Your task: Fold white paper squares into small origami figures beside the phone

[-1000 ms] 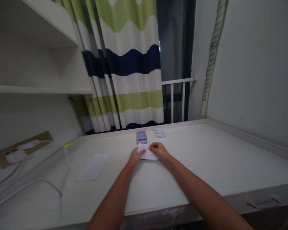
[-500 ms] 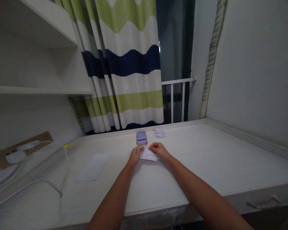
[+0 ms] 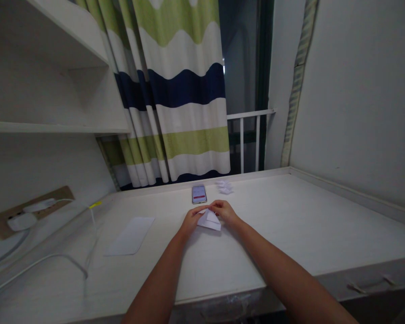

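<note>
Between my hands is a partly folded sheet of white paper, its near edge angled down toward the desk. My left hand is closed on the paper's left side. My right hand pinches its upper right part, and the fingertips of both hands meet at the top fold. Just beyond them lies a phone with a lit screen showing a red bar. Small folded white paper pieces sit to the right of the phone.
Flat white paper lies on the white desk at the left. A power strip with plugs and white cables is along the left wall. Shelves overhang that side. A striped curtain hangs behind the desk.
The fingertips have come together at the top of the paper. A raised, pointed fold now shows on the sheet, which lay flatter before. The phone and other papers stay put.
</note>
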The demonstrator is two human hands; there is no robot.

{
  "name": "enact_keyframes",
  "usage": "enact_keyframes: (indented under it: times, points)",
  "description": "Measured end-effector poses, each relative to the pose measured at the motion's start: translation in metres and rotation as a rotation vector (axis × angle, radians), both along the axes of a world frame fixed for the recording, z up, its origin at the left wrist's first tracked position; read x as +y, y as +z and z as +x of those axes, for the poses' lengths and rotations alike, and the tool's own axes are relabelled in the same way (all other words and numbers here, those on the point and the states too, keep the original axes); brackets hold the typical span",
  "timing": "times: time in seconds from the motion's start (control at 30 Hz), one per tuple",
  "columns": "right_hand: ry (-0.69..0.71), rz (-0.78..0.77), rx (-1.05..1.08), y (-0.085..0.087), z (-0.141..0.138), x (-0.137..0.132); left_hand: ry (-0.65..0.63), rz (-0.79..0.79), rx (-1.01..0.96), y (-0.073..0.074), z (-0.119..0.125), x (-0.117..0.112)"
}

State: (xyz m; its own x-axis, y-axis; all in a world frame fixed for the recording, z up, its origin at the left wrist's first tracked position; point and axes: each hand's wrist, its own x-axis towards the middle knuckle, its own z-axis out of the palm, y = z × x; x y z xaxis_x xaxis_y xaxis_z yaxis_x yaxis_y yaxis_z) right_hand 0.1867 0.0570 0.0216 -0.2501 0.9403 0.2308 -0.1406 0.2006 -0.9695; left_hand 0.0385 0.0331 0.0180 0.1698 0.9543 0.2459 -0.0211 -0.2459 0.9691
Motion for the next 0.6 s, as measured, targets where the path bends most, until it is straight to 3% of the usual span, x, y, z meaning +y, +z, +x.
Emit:
enact_keyframes:
  times: [0.23, 0.4, 0.6]
  points:
    - [-0.035, 0.156, -0.085, -0.002, 0.002, 0.000, -0.100, -0.238, -0.179, 0.013, 0.004, -0.013]
    - [-0.127, 0.377, -0.223, 0.000, 0.002, -0.003, -0.010, -0.228, -0.272, 0.020, 0.003, -0.014]
    - [-0.157, 0.492, -0.309, 0.005, 0.003, -0.008, -0.166, -0.425, -0.327, 0.024, 0.001, -0.016]
